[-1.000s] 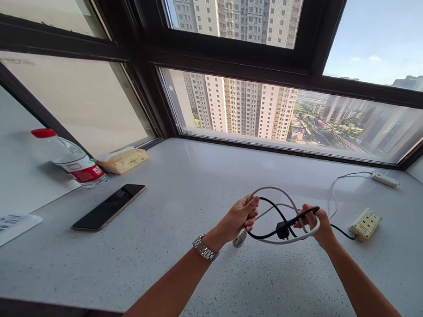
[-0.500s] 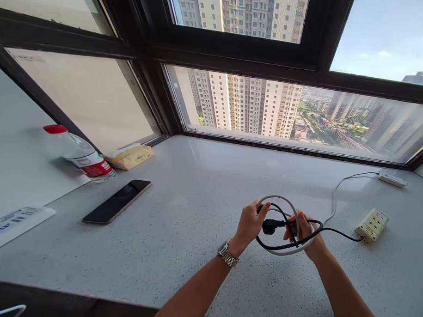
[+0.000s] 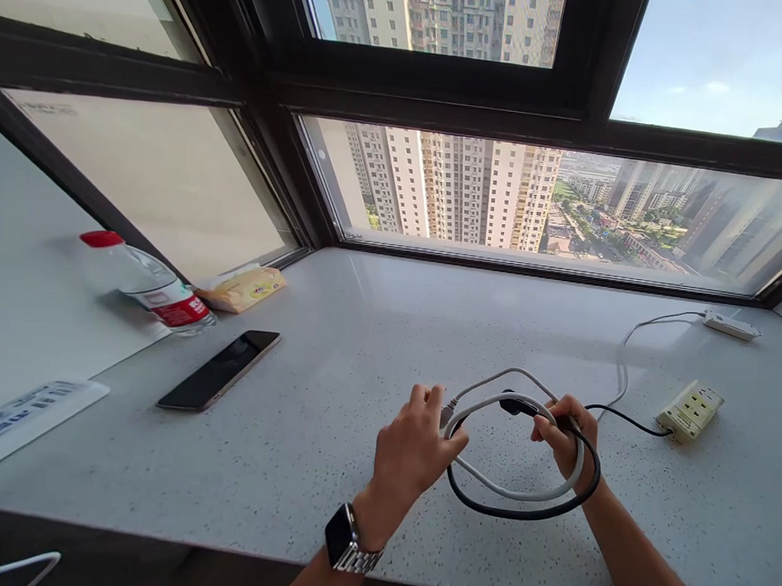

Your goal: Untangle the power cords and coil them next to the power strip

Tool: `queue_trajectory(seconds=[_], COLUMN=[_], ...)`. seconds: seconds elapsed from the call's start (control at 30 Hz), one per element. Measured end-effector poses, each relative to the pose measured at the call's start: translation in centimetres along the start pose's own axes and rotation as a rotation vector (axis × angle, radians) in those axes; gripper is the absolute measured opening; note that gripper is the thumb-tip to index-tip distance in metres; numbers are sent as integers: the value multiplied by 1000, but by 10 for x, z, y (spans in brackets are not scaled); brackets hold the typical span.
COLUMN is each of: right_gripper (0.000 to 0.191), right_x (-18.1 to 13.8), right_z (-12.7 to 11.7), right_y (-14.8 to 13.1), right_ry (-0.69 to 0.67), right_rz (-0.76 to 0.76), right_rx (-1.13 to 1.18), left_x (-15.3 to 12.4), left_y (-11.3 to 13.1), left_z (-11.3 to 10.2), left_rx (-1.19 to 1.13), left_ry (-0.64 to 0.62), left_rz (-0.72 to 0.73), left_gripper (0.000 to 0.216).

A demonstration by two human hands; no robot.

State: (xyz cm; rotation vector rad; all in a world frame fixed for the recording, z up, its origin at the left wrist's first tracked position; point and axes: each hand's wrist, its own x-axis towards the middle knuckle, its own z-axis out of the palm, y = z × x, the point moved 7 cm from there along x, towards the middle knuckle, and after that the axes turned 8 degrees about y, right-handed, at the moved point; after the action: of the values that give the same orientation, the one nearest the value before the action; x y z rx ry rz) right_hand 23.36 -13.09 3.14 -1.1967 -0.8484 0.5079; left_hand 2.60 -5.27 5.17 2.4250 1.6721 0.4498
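Observation:
Two cords, one white [image 3: 530,495] and one black [image 3: 525,513], form loose loops above the counter. My right hand [image 3: 569,432] is closed around both at the right side of the loops. A black plug [image 3: 510,403] sticks out to the left of its fingers. At the left side, my left hand [image 3: 412,443] has its fingers bent about the grey-white end [image 3: 447,412] of the white cord; its palm side is hidden. The black cord leads to a cream power strip [image 3: 690,412], the white one toward a slim white power strip [image 3: 731,325].
On the speckled counter [image 3: 308,461], a smartphone [image 3: 220,371] lies to the left. Behind it are a red-capped plastic bottle [image 3: 153,285] and a tissue pack [image 3: 242,289]. A white printed sheet [image 3: 37,422] lies far left. Window frames [image 3: 494,267] border the back.
My left hand has moved left and turned palm down, pulling the white cord's end outward. The loops have widened and sunk lower. My right hand stays nearly in place, gripping the cords.

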Motion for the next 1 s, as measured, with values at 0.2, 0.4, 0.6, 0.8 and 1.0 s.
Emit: queue_trajectory(seconds=[0.2,0.4,0.6,0.8,1.0], right_gripper=[23,35,38,38,37], right_x=[-3,0,1,3,5], right_z=[5,5,6,5,6], right_y=[0,17,29,36,33], right_ry=[-31,-41,-75,-134,-135], right_rz=[-63,77,178,237,315], right_rx=[-4,78,172,307,535], left_x=[1,6,7,11,5], left_y=[-18,-7,-4,17,45], left_z=[17,39,45,43,65], left_rx=[-191,-936,-1236,-1683,-1924], left_ry=[-160,-300,-288,-379,-462], left_rz=[-86,-11,-158,-205,-281], left_gripper=[64,53,47,42,41])
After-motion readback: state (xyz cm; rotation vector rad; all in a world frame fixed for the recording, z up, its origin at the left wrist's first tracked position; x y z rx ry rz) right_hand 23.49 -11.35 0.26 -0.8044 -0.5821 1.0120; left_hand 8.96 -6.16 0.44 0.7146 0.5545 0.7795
